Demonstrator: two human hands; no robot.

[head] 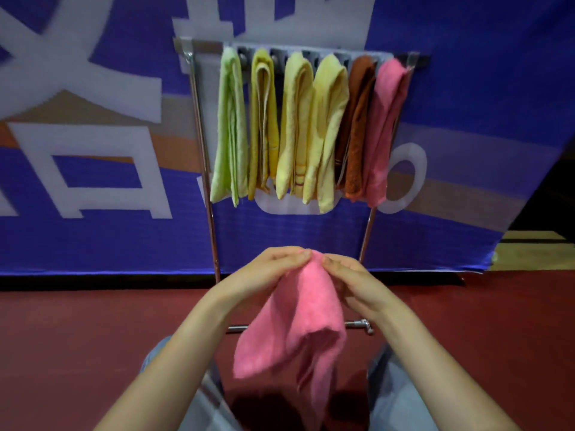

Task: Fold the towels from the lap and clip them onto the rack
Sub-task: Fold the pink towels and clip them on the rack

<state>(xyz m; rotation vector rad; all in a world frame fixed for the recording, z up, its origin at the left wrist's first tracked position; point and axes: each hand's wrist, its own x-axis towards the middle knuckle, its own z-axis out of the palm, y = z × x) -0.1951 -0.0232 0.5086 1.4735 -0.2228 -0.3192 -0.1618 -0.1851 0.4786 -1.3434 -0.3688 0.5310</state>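
Note:
A pink towel [298, 331] hangs in front of me over my lap, pinched at its top edge by both hands. My left hand [273, 269] grips the top from the left, and my right hand [351, 281] grips it from the right, fingertips nearly touching. Beyond stands a metal rack [202, 144] with a grey clip bar [311, 52] across its top. Several folded towels hang clipped there: a green towel [228, 129], three yellow ones [264, 126], a brown towel [357, 129] and another pink towel [385, 129] at the right end.
A blue banner [93, 228] with white characters stands right behind the rack. The floor [77, 321] is dark red. The rack's lower crossbar [357, 324] lies just past my knees, which wear grey trousers [398, 396].

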